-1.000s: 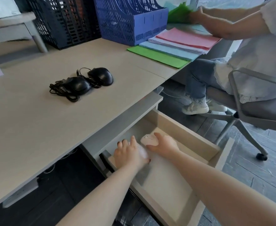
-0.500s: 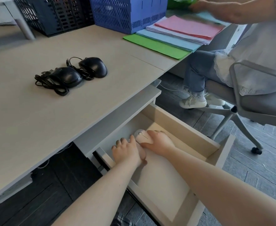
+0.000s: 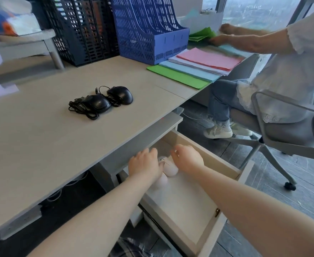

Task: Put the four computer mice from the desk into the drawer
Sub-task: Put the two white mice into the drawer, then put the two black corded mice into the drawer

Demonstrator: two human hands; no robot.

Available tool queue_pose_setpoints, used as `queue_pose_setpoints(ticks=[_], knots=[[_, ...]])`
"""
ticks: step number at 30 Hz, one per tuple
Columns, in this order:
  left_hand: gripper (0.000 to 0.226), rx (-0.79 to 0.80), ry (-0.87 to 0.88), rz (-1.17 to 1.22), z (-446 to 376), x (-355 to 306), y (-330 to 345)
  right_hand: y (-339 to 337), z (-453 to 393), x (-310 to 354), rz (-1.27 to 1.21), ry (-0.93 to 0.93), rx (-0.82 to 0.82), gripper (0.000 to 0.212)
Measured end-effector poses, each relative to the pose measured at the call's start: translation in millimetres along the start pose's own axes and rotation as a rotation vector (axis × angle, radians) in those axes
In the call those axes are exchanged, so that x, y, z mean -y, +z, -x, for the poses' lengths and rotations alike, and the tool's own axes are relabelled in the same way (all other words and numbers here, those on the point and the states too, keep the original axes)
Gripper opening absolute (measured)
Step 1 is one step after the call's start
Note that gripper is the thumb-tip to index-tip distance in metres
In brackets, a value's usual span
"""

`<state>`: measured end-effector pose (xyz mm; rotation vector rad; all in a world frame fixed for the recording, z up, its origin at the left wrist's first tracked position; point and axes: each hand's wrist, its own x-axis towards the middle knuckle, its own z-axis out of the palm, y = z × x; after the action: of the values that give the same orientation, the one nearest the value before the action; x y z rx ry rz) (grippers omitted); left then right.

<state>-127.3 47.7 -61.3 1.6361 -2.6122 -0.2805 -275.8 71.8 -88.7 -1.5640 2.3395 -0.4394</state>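
While both forearms reach forward into the open drawer (image 3: 224, 165) under the desk (image 3: 41, 138), the head view shows the left hand (image 3: 145, 164) and the right hand (image 3: 188, 158) palm-down over its far end. Between them lie two white computer mice on the pale drawer floor. One white mouse (image 3: 171, 168) sits in the gap between the hands, its scroll wheel end towards the desk; the right hand arches just beside it with fingers (image 3: 176, 151) spread and loosely curled, gripping nothing. The second white mouse (image 3: 160, 180) shows below the left wrist, touching the first; the left hand lies flat over its far part with fingers extended, and whether they press on it or only cover it cannot be told.

On the desk top, well apart from the drawer, two black wired mice remain. The nearer black mouse (image 3: 98, 105) rests on a bundle of coiled cable (image 3: 82, 110), and the farther black mouse (image 3: 122, 94) lies just beside it, to its right, their cords tangled together.

Behind them stand a dark mesh file rack (image 3: 78, 30) and a blue magazine holder (image 3: 148, 32). To the right of the holder lies a fanned stack of green, blue, white and pink paper folders (image 3: 195, 67). A second person in a white top sits on a grey office chair (image 3: 286, 132) at the right, hands on green sheets (image 3: 201, 35) at the desk's far edge.
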Motion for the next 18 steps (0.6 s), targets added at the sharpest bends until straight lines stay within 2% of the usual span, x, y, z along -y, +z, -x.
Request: queue_pose_setpoints(ticks=[3, 6, 9, 11, 14, 18], knots=[[0.028, -0.098, 0.146, -0.077, 12.3, 3.5, -32.0, -21.6, 5.4, 17.3, -0.076, -0.038, -0.136, 0.032], [0.024, -0.274, 0.201, -0.067, 15.2, 13.8, -64.6, -38.9, 7.5, 43.8, -0.125, -0.098, -0.263, 0.031], [0.033, -0.418, 0.136, -0.025, 3.1, 39.0, -88.9, -49.1, 0.6, 75.1, -0.136, -0.199, -0.311, 0.033], [0.046, -0.473, 0.024, 0.023, -8.1, 62.9, -98.7, -51.3, -10.1, 94.6, -0.141, -0.225, -0.294, 0.040], [0.067, -0.452, -0.164, 0.076, -25.1, 98.7, -107.1, -51.5, -32.3, 120.4, -0.112, -0.206, -0.281, 0.049], [0.091, -0.291, -0.245, 0.053, -52.9, 134.6, -110.0, -52.1, -67.1, 152.5, -0.081, -0.199, -0.220, 0.061]])
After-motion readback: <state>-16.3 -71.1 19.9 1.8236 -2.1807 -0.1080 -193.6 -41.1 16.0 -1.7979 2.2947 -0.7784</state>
